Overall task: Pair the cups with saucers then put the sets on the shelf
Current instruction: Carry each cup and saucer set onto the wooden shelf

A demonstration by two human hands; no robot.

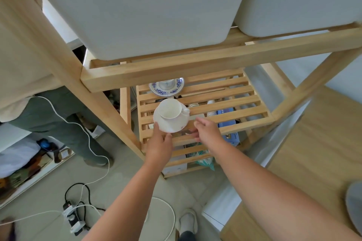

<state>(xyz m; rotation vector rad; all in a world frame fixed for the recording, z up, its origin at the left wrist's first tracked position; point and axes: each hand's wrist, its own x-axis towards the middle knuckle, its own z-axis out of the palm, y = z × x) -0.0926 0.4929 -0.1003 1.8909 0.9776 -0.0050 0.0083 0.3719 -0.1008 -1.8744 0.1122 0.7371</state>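
While the left hand (159, 144) pinched the near rim of the white saucer (170, 123) over the slatted shelf (231, 103), its cup (169, 108) sat loose, brittle; the right hand (205, 130), fingers seemingly part-curled, hovered just right, holding nothing.

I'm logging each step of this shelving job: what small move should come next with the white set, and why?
Probably lower the white saucer flat onto the slatted shelf and release. The left hand grips its near rim, the white cup rides on it, and the blue-patterned set already sits behind.
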